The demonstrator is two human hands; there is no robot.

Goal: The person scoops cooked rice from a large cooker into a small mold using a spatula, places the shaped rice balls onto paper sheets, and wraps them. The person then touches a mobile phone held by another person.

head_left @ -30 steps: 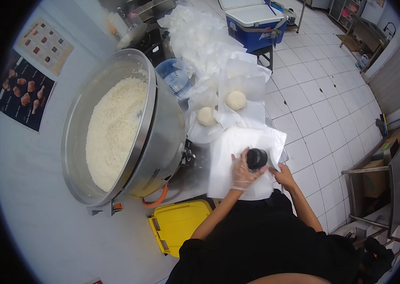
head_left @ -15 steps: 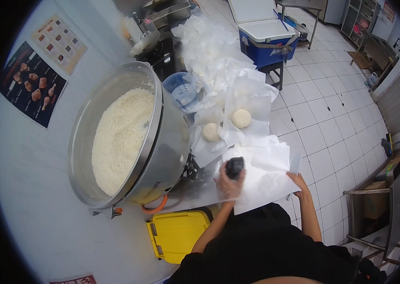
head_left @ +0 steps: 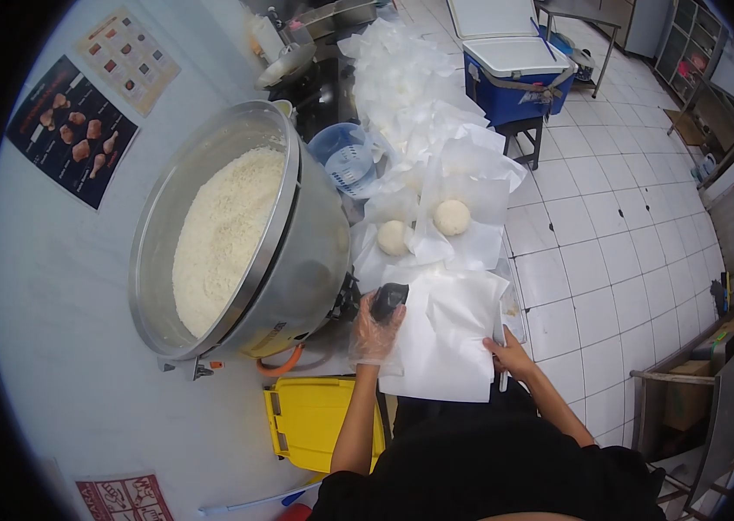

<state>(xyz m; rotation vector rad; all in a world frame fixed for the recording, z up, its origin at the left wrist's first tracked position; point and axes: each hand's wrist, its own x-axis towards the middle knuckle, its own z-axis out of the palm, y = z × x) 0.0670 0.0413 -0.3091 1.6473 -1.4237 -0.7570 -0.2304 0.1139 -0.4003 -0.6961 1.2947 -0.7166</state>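
Note:
My left hand (head_left: pixel 375 335), in a clear plastic glove, is closed around a small black cup (head_left: pixel 390 301) at the left edge of the white paper sheets (head_left: pixel 447 334). My right hand (head_left: pixel 510 354) is bare and pinches the right edge of the paper, thumb on top. Beyond the sheets lie two round mounds of rice: a right one (head_left: pixel 452 217) and a left one (head_left: pixel 393 237), each on white paper. To the left of my gloved hand stands a large metal pot (head_left: pixel 319 230) with loose white rice (head_left: pixel 228 230) inside.
A blue plastic basket (head_left: pixel 345 161) sits behind the pot. Many crumpled paper wraps (head_left: pixel 401 78) fill the far counter. A yellow lidded bin (head_left: pixel 315 421) is below left. A blue cooler (head_left: pixel 506 87) with its lid up rests on a stool over the tiled floor (head_left: pixel 601 234).
My left hand has moved left with the black cup, from over the paper to its left edge. My right hand and the paper have shifted slightly left in view; the camera has turned a little.

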